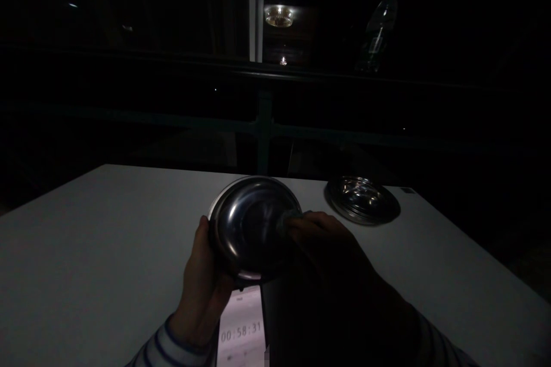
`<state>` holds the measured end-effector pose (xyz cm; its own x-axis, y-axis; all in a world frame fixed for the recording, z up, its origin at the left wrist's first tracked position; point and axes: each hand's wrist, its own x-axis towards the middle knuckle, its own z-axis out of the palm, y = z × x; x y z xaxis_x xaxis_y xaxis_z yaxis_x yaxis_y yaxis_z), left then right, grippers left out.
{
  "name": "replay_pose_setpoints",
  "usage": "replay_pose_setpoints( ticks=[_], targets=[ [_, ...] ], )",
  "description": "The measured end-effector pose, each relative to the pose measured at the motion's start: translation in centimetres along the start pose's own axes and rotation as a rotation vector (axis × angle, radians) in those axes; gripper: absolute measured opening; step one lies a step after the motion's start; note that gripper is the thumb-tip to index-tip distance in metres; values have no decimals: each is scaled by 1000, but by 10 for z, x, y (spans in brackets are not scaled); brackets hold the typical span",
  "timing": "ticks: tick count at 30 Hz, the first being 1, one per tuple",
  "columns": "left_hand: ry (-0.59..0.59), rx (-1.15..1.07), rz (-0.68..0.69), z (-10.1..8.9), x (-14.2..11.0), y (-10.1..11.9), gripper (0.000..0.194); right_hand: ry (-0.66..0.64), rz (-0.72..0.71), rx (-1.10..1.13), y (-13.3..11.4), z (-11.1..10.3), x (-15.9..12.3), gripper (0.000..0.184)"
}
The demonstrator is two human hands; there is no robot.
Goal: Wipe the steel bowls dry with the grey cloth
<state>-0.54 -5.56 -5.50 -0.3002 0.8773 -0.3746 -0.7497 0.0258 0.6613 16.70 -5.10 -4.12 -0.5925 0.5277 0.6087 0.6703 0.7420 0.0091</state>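
My left hand (204,287) grips the left side of a shiny metal bowl (247,229), which is tilted so its hollow faces me. At the bowl's right inner side is my right hand (322,241), its fingers closed on a small greyish wad (284,221). The wad presses against the metal; in this dim light I cannot tell whether it is cloth or sponge. Partly under the bowl and my left hand lies a lit phone (241,327) showing a timer. Further back on the right sit other metal bowls (363,200), seemingly stacked.
All of this is on a white table (107,241). Behind its far edge runs a dark railing (264,120), with a window frame (256,8) above. A clear plastic bottle (379,28) with a white cap stands at the upper right. Most of the background is dark.
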Motion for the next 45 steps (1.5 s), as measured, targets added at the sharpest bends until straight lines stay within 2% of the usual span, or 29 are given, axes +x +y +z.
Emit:
replay_pose_setpoints(
  ticks=[6,10,15,19,24,28,31,34,36,38,40,42,45],
  targets=[
    [19,59,-66,0,0,-2,29,-13,16,46,0,1,1,27],
    [-8,74,-43,-3,-1,-5,30,1,17,68,-2,1,2,27],
    [-27,75,-61,-1,-4,-5,27,41,-77,63,-4,-1,6,27],
    [20,43,-40,1,-4,-4,26,33,16,31,-2,-1,8,25],
    [-17,74,-74,-1,-1,-6,26,174,-85,-38,-22,17,-3,29],
    [-58,84,-66,-3,2,-5,26,190,-80,-78,-35,22,-15,29],
    [-68,98,-62,-3,1,-5,28,208,-48,-72,-27,13,-9,29],
    [-60,89,-45,-1,-2,-7,27,169,-6,-74,-17,5,1,30],
    [-35,98,-46,0,-4,-8,26,185,11,-93,-16,5,4,29],
    [-1,112,-46,1,-6,-8,25,235,-45,-109,-16,8,4,29],
    [6,114,-29,1,-6,-7,25,215,-62,-81,-17,11,3,30],
    [-9,115,-14,2,-7,-7,26,162,-15,-46,-17,12,1,30],
    [-3,131,-23,2,-7,-7,25,199,-14,-57,-17,11,1,30]
  ],
)
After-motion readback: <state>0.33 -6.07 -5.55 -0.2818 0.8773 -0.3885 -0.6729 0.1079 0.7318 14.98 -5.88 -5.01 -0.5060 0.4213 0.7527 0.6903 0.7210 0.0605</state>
